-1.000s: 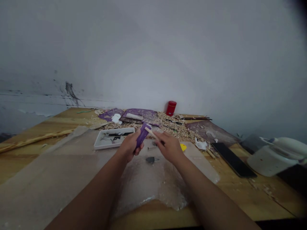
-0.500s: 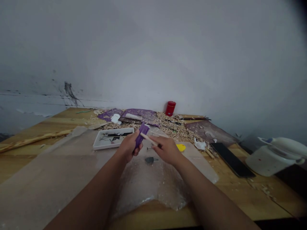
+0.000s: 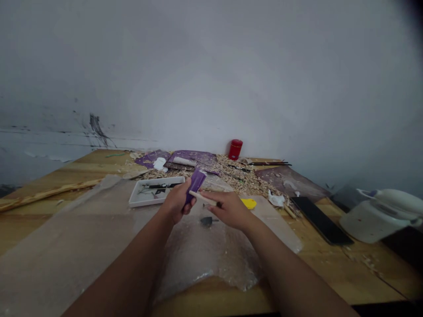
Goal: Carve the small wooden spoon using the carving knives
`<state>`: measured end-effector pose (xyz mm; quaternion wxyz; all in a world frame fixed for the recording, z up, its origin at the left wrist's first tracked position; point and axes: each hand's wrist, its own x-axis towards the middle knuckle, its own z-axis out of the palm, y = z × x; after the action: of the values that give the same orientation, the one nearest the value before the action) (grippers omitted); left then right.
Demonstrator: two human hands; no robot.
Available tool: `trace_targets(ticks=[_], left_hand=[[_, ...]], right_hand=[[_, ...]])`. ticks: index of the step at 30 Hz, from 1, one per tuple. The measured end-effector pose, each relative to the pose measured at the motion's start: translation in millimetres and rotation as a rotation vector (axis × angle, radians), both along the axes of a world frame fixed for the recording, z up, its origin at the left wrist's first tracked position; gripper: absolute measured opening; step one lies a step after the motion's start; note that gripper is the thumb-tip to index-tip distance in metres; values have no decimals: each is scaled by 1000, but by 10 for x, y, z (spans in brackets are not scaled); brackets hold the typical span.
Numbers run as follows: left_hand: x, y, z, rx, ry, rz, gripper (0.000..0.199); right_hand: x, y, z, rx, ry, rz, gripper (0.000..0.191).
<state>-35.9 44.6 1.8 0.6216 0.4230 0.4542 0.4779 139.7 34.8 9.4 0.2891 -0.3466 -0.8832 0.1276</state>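
Note:
A flat purple piece (image 3: pixel 197 179) is gripped in my left hand (image 3: pixel 179 200), its top end tilted up and to the right. My right hand (image 3: pixel 230 208) holds a thin pale wooden stick (image 3: pixel 204 199), whose left tip meets the lower part of the purple piece. Below the hands, a small dark grey pointed object (image 3: pixel 207 221) lies on a translucent plastic sheet (image 3: pixel 112 246). Something yellow (image 3: pixel 249 203) shows just behind my right hand.
Left of my left hand sits a white tray (image 3: pixel 134 200) with small tools. Wood shavings (image 3: pixel 238 180), purple cloth and a red can (image 3: pixel 235 149) are at the back. On the right are a black phone (image 3: pixel 322 221) and a white lidded container (image 3: pixel 370 222).
My right hand has shifted slightly, and the stick's tip has slid down and left along the purple piece. My left hand has barely moved.

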Motion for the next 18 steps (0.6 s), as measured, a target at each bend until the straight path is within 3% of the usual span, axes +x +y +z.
trace_targets(ticks=[4, 6, 10, 14, 18], left_hand=[[17, -21, 29, 8, 18, -45, 47], [37, -37, 50, 3, 24, -66, 49], [67, -47, 53, -7, 11, -23, 50], [64, -25, 13, -24, 5, -59, 54], [48, -13, 17, -34, -46, -65, 56]], right_hand=[[47, 53, 1, 88, 56, -245, 42], [68, 78, 3, 141, 80, -295, 41], [8, 4, 9, 138, 12, -271, 40], [-110, -141, 3, 109, -107, -187, 40], [-93, -137, 23, 127, -50, -243, 40]])
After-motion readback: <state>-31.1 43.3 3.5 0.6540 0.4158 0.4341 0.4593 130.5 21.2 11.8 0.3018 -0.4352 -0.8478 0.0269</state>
